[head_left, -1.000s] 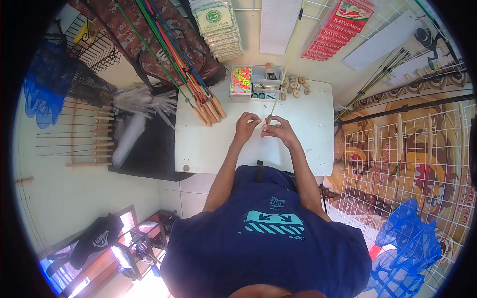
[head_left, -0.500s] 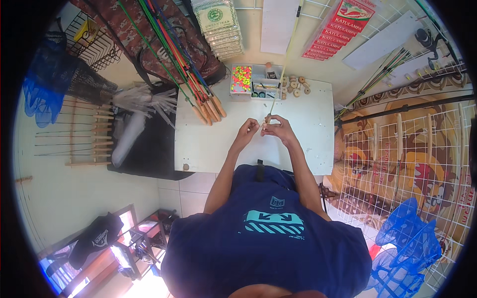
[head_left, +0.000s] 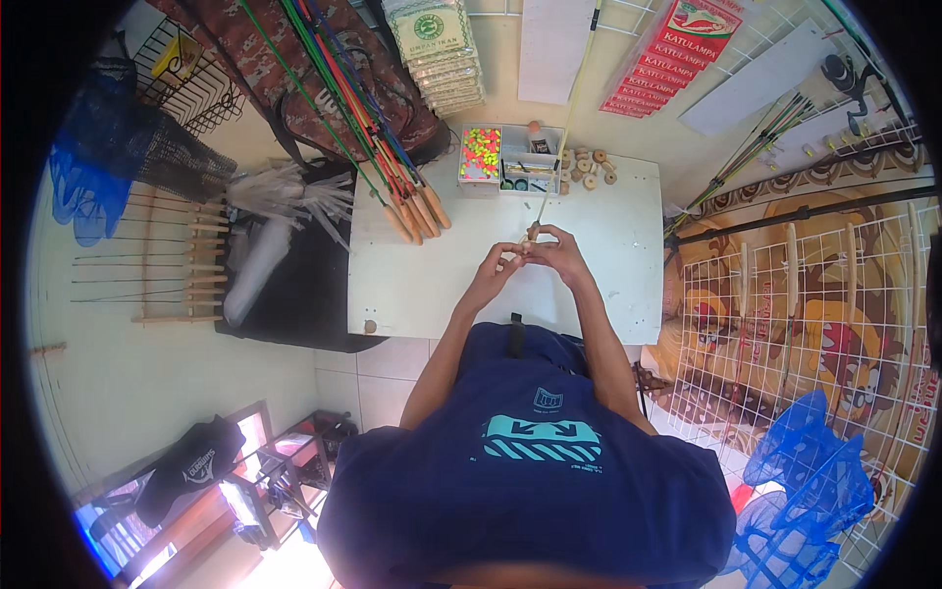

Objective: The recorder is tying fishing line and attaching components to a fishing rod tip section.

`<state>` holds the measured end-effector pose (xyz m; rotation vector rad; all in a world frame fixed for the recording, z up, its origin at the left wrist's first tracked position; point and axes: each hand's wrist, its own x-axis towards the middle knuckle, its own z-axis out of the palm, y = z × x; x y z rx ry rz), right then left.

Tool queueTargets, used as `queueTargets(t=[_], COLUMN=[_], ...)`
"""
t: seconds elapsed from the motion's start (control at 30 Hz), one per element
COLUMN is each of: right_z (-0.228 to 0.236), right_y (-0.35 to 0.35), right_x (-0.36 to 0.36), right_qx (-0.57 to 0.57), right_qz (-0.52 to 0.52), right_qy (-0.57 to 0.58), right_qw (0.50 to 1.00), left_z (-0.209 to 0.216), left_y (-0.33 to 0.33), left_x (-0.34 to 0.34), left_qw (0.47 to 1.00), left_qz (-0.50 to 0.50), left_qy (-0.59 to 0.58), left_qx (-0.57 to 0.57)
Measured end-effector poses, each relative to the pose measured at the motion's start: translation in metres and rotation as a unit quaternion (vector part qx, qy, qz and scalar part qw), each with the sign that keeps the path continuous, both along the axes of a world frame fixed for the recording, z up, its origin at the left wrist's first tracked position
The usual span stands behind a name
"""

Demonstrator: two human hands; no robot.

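Observation:
Over the white table, my right hand [head_left: 559, 257] is closed around the lower end of a thin, yellowish fishing rod [head_left: 545, 203]. The rod slants up and away, past a divided box toward the wall. A small brown piece [head_left: 534, 232] shows at the rod's lower end, just above my right fingers. My left hand [head_left: 496, 275] is closed in a pinch, its fingertips meeting those of my right hand. Whatever small thing lies between the left fingertips is too small and covered to make out.
The white table [head_left: 422, 294] holds a divided box [head_left: 535, 185] with bright floats, and cork rings [head_left: 591, 167] beside it. Several cork-handled rods [head_left: 412, 211] lean at the left over a camouflage bag [head_left: 324, 108]. A wire rack [head_left: 785, 334] stands at the right.
My left hand has moved right, so its fingertips now meet my right hand's. The right hand stays on the rod. The whole view has shifted slightly.

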<state>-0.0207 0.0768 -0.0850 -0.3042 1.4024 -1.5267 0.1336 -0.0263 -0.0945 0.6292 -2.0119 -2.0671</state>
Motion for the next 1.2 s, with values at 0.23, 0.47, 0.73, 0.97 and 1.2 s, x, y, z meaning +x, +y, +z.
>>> queueTargets(t=[0.23,0.47,0.73,0.97,1.2], right_z=[0.002,0.005,0.001,0.005,0.032], right_y=[0.003,0.002,0.01,0.019,0.032], right_x=[-0.006,0.002,0.003,0.002,0.008], right_qx=[-0.013,0.004,-0.027,-0.012,0.037], right_qz=[0.01,0.026,0.054,0.086,0.107], right_qy=[-0.007,-0.004,0.023,0.053,0.168], right_qw=[1.0,1.0,0.998,0.995,0.979], left_z=[-0.01,0.018,0.115,0.124,0.129], left_y=[0.005,-0.024,-0.021,-0.011,-0.003], left_x=[0.019,-0.002,-0.071,-0.081,-0.067], left_qw=[1.0,0.987,0.98,0.98,0.975], left_qz=[-0.001,0.123,0.095,0.079,0.077], left_qy=[-0.021,-0.023,0.117,0.115,0.133], left_qx=[-0.001,-0.103,-0.131,-0.145,-0.159])
